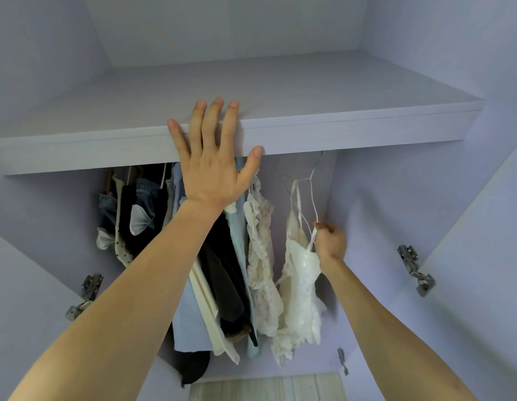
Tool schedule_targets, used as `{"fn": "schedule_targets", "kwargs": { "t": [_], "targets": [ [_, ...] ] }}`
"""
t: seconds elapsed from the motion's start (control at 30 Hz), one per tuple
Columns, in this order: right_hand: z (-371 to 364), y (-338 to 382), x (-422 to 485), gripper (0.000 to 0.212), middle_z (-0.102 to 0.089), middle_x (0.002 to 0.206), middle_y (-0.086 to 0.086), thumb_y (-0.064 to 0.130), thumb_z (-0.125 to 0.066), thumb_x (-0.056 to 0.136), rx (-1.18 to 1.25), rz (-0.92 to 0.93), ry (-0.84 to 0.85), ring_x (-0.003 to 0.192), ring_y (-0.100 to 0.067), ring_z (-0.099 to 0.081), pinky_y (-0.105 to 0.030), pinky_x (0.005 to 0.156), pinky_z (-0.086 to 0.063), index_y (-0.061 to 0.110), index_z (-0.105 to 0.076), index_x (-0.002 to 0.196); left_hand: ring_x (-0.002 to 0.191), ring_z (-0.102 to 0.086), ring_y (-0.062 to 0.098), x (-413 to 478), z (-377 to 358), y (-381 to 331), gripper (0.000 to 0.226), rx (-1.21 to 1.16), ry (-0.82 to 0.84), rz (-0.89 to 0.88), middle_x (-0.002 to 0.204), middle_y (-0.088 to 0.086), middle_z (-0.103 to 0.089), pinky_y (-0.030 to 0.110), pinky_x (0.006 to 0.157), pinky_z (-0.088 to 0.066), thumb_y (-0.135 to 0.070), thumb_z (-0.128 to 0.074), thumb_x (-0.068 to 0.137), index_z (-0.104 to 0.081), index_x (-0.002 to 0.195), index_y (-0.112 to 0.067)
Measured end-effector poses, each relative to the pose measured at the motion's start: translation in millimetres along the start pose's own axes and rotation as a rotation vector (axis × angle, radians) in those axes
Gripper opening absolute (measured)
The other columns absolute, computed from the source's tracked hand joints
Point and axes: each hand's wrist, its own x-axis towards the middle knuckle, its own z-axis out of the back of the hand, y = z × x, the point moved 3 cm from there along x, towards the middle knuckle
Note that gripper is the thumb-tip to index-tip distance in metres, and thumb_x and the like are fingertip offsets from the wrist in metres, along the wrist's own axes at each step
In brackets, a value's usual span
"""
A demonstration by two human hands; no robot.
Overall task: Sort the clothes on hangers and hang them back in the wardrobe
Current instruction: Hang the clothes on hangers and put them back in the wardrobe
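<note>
A white lace camisole (pixel 300 279) hangs on a thin wire hanger (pixel 312 172) under the wardrobe shelf (pixel 338 131), apart from the other clothes. My right hand (pixel 331 241) pinches its thin right strap near the top of the bodice. My left hand (pixel 216 157) lies flat with spread fingers on the shelf's front edge, holding nothing. To the left hang several garments in a tight row: a cream lace top (pixel 261 250), a pale blue garment (pixel 237 241), a black one (pixel 222 279), a striped blue shirt (pixel 185 322) and denim (pixel 147 195). The rail is hidden behind the shelf.
Both wardrobe doors stand open, with metal hinges at left (pixel 83 293) and right (pixel 416 270). The lilac side wall (pixel 367 198) is close to the camisole's right. A strip of pale wooden floor (pixel 266 389) shows below.
</note>
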Motion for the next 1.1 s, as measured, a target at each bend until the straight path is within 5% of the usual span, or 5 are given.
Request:
{"fn": "schedule_targets", "kwargs": {
  "t": [0.23, 0.4, 0.57, 0.93, 1.1],
  "targets": [
    [1.6, 11.2, -13.5, 0.019, -0.067, 0.085, 0.005, 0.017, -0.057, 0.096, 0.004, 0.149, -0.014, 0.081, -0.015, -0.062, -0.035, 0.086, -0.053, 0.016, -0.074, 0.103, 0.145, -0.021, 0.029, 0.1, -0.4, 0.5, 0.074, 0.004, -0.016, 0.003, 0.152, 0.013, -0.042, 0.057, 0.119, 0.005, -0.061, -0.046, 0.096, -0.032, 0.152, -0.014],
    [-2.7, 30.5, -26.3, 0.019, -0.063, 0.075, 0.011, 0.016, -0.053, 0.097, 0.004, 0.228, 0.002, 0.067, -0.008, -0.056, -0.034, 0.076, -0.054, 0.024, -0.068, 0.088, 0.146, -0.017, 0.03, 0.3, 1.1, 0.1, 0.075, -0.003, 0.007, 0.0, 0.155, 0.013, -0.038, 0.055, 0.118, 0.009, -0.061, -0.045, 0.097, -0.028, 0.154, -0.016],
    [-15.1, 58.9, -24.1, 0.024, -0.066, 0.085, 0.005, 0.018, -0.051, 0.096, -0.036, 0.274, 0.015, 0.08, -0.02, -0.063, -0.037, 0.078, -0.057, 0.015, -0.073, 0.107, 0.148, -0.015, 0.03, 0.1, 1.9, 0.3, 0.075, -0.009, 0.047, 0.004, 0.159, 0.013, -0.033, 0.061, 0.118, 0.001, -0.061, -0.043, 0.098, -0.023, 0.156, -0.017],
    [-79.1, 86.2, -11.6, 0.026, -0.07, 0.107, -0.013, 0.014, -0.043, 0.096, -0.195, 0.225, 0.134, 0.1, -0.032, -0.064, -0.033, 0.083, -0.051, 0.008, -0.067, 0.103, 0.147, -0.018, 0.03, -1.9, -1.0, 1.4, 0.075, 0.001, 0.026, -0.016, 0.156, 0.013, -0.036, 0.065, 0.116, -0.006, -0.061, -0.045, 0.098, -0.026, 0.155, -0.015],
    [-97.6, 68.7, -17.0, 0.033, -0.065, 0.119, -0.013, 0.017, -0.04, 0.102, -0.266, 0.293, 0.229, 0.108, -0.03, -0.062, -0.023, 0.081, -0.041, 0.006, -0.06, 0.125, 0.147, -0.02, 0.03, -2.5, -5.4, 2.1, 0.077, 0.017, -0.002, -0.026, 0.155, 0.012, -0.035, 0.064, 0.117, -0.005, -0.062, -0.045, 0.097, -0.024, 0.154, -0.016]
  ]
}}
